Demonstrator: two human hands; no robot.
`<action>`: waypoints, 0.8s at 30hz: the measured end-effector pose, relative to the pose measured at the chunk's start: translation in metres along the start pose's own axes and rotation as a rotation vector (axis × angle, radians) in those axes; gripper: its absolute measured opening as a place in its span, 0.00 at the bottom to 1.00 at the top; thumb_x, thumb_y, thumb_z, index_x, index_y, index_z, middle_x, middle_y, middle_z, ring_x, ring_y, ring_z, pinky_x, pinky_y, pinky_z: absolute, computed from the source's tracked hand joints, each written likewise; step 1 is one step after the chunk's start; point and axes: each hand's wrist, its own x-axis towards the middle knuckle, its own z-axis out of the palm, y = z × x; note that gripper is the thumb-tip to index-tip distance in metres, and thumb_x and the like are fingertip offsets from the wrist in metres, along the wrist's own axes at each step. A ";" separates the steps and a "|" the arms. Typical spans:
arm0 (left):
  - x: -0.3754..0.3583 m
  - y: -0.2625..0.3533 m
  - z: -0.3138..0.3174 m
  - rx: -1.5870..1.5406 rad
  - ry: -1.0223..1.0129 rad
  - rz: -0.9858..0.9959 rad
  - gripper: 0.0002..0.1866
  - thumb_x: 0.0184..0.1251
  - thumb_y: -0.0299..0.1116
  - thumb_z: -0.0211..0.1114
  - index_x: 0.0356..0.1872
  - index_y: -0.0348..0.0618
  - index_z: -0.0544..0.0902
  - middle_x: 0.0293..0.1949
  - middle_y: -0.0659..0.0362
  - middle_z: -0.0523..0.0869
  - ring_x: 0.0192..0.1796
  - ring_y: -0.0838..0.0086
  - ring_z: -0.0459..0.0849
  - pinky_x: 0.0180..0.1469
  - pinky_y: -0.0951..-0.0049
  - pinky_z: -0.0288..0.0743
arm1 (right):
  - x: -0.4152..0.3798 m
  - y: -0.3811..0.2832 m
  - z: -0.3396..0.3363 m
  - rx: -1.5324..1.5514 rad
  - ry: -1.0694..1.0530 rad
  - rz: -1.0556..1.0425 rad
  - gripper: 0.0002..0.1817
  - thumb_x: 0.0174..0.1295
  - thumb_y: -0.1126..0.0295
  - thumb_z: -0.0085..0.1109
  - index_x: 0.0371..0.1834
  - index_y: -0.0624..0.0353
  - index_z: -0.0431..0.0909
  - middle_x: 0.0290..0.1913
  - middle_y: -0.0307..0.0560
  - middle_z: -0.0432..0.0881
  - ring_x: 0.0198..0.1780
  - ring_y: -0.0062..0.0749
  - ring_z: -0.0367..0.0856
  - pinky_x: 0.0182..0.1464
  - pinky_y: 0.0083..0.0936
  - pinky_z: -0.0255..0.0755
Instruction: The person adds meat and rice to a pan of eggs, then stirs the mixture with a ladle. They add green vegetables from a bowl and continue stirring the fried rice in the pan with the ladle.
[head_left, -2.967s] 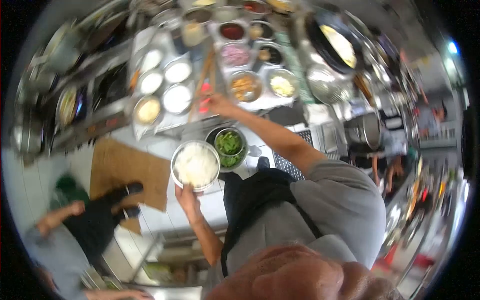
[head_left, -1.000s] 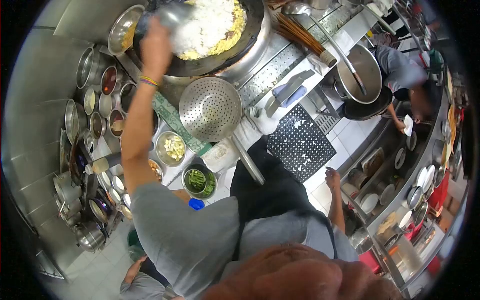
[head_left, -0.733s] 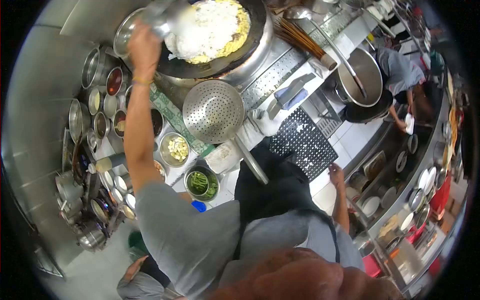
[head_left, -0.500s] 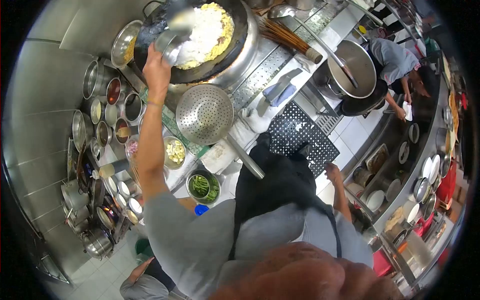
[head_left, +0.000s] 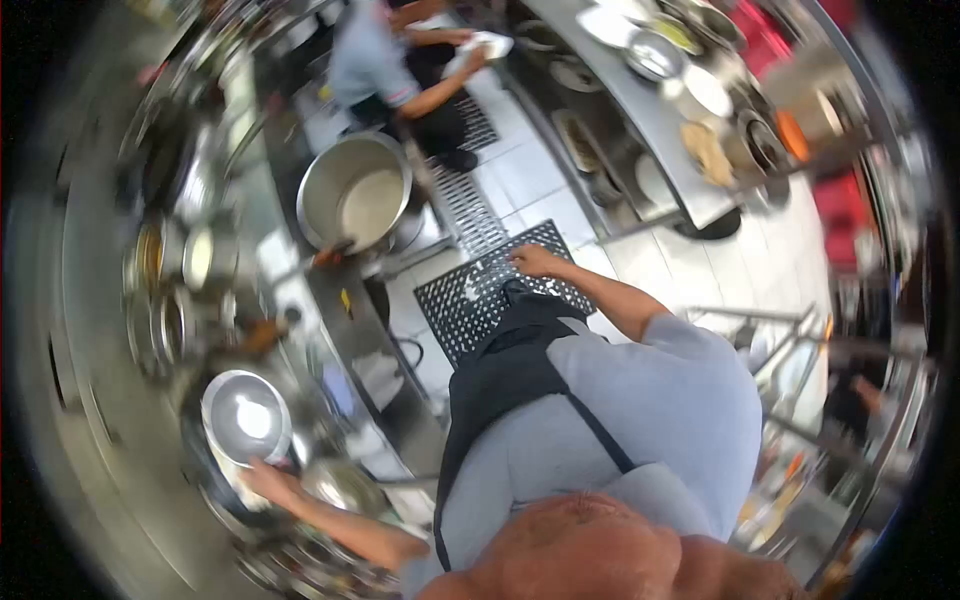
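My left hand [head_left: 268, 483] grips the rim of a metal bowl [head_left: 246, 415], whose shiny inside faces up at me. The bowl is over the dark wok [head_left: 212, 497] and hides much of it; pale food shows beside the bowl's edge. Close by my left forearm lies a perforated strainer [head_left: 345, 487], partly smeared by motion. My right hand [head_left: 537, 260] hangs over the black floor mat, away from the counter. Its fingers are curled in, and I see nothing in them.
A big metal pot [head_left: 355, 195] stands ahead, beside the counter. Beyond it another person [head_left: 375, 65] holds something white. On the right runs a steel counter [head_left: 640, 110] with plates and bowls. A perforated black mat [head_left: 475, 300] covers part of the floor.
My view has swung to the right and blurred. The bowl that was tipped over the wok now has its inside facing up, still in my left hand. The other person now appears further left.
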 end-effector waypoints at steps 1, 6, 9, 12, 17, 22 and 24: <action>-0.034 0.005 0.038 -0.018 -0.055 0.017 0.16 0.66 0.29 0.62 0.50 0.28 0.79 0.44 0.44 0.86 0.26 0.68 0.81 0.19 0.74 0.71 | -0.014 -0.021 -0.025 0.228 0.019 0.116 0.19 0.67 0.57 0.60 0.53 0.57 0.86 0.47 0.55 0.89 0.49 0.42 0.88 0.53 0.40 0.80; -0.171 0.000 0.220 -0.091 -0.528 -0.202 0.10 0.65 0.28 0.65 0.40 0.36 0.74 0.32 0.54 0.80 0.20 0.67 0.85 0.18 0.74 0.75 | -0.013 -0.040 -0.030 0.751 -0.017 0.070 0.27 0.72 0.43 0.55 0.48 0.59 0.84 0.41 0.48 0.87 0.44 0.37 0.87 0.42 0.34 0.83; -0.222 -0.013 0.299 -0.004 -0.806 -0.252 0.06 0.63 0.23 0.63 0.38 0.39 0.75 0.32 0.54 0.83 0.22 0.67 0.85 0.18 0.71 0.80 | -0.025 -0.070 -0.053 1.135 -0.236 0.118 0.32 0.73 0.38 0.52 0.55 0.59 0.80 0.39 0.46 0.84 0.41 0.31 0.86 0.35 0.27 0.82; -0.246 -0.017 0.346 -0.058 -0.971 -0.263 0.04 0.64 0.24 0.63 0.36 0.37 0.76 0.28 0.55 0.83 0.20 0.69 0.84 0.15 0.71 0.78 | -0.048 -0.101 -0.098 1.037 -0.250 0.101 0.33 0.71 0.40 0.57 0.62 0.59 0.76 0.41 0.46 0.84 0.36 0.27 0.84 0.30 0.24 0.80; -0.233 0.022 0.372 -0.342 -1.371 -0.473 0.10 0.78 0.33 0.62 0.45 0.37 0.73 0.46 0.47 0.86 0.31 0.63 0.90 0.32 0.66 0.89 | -0.043 -0.070 -0.089 1.134 0.106 0.185 0.24 0.65 0.65 0.59 0.62 0.65 0.76 0.39 0.45 0.85 0.28 0.26 0.81 0.28 0.24 0.78; -0.198 0.023 0.403 -0.275 -1.429 -0.326 0.13 0.78 0.36 0.63 0.49 0.37 0.73 0.58 0.49 0.84 0.38 0.63 0.91 0.37 0.68 0.89 | -0.059 -0.037 -0.217 0.948 0.657 0.282 0.19 0.67 0.64 0.62 0.55 0.65 0.81 0.38 0.44 0.85 0.32 0.25 0.83 0.31 0.25 0.80; -0.181 0.012 0.412 -0.207 -1.399 -0.320 0.11 0.79 0.34 0.62 0.48 0.37 0.73 0.60 0.47 0.83 0.39 0.63 0.91 0.38 0.69 0.89 | -0.051 -0.014 -0.277 0.889 0.883 0.336 0.19 0.66 0.65 0.60 0.55 0.65 0.79 0.37 0.44 0.85 0.32 0.26 0.82 0.32 0.26 0.80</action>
